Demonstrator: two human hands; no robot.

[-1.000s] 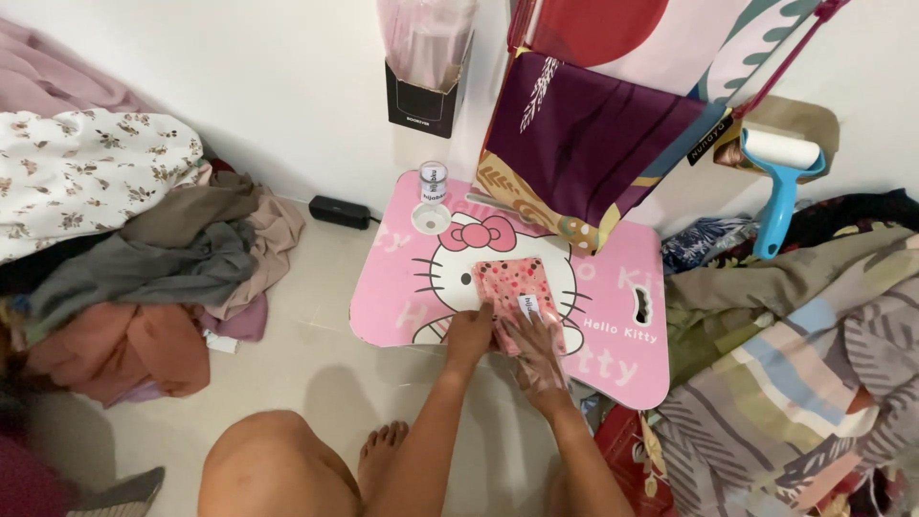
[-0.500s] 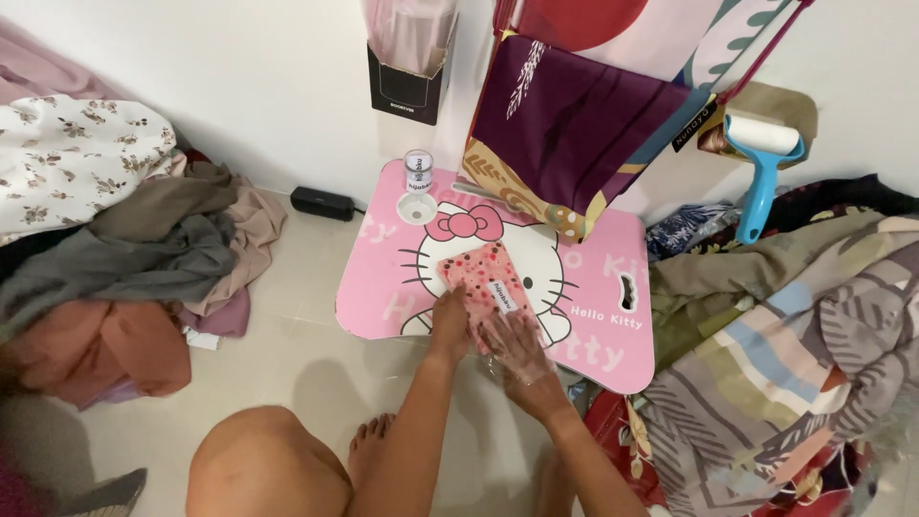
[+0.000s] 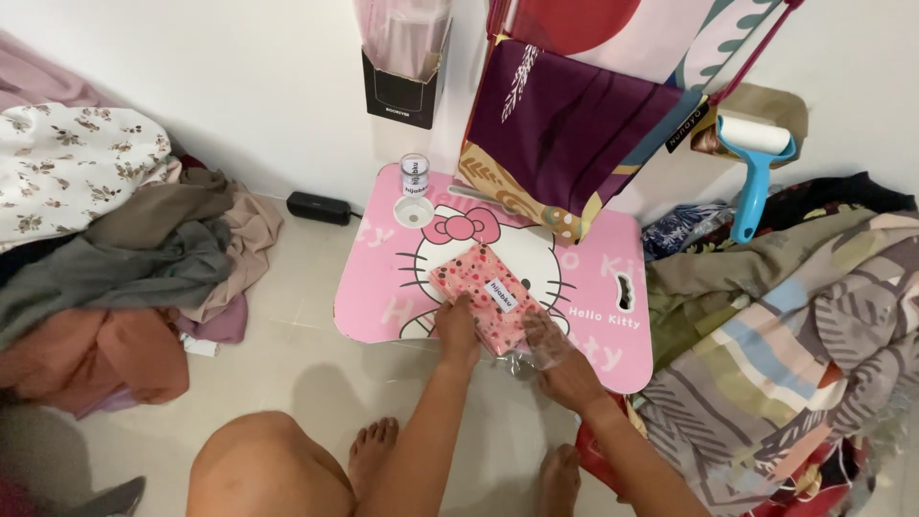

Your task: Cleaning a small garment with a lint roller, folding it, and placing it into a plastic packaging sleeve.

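Pink tabletop [image 3: 383,297] carries a red spotted packet [image 3: 479,292], long axis slanting away from the person toward the left. Left hand [image 3: 458,330] presses its near-left edge; right hand [image 3: 560,359] grips the clear wrapper [image 3: 522,356] at its near end

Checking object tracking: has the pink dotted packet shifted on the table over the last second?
Yes: pink dotted packet turned diagonal, upper end toward the table's printed bow.

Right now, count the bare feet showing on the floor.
2. One foot lies beside the knee, left of the left hand's forearm; the other foot sits between the two forearms at the bottom edge, partly hidden.
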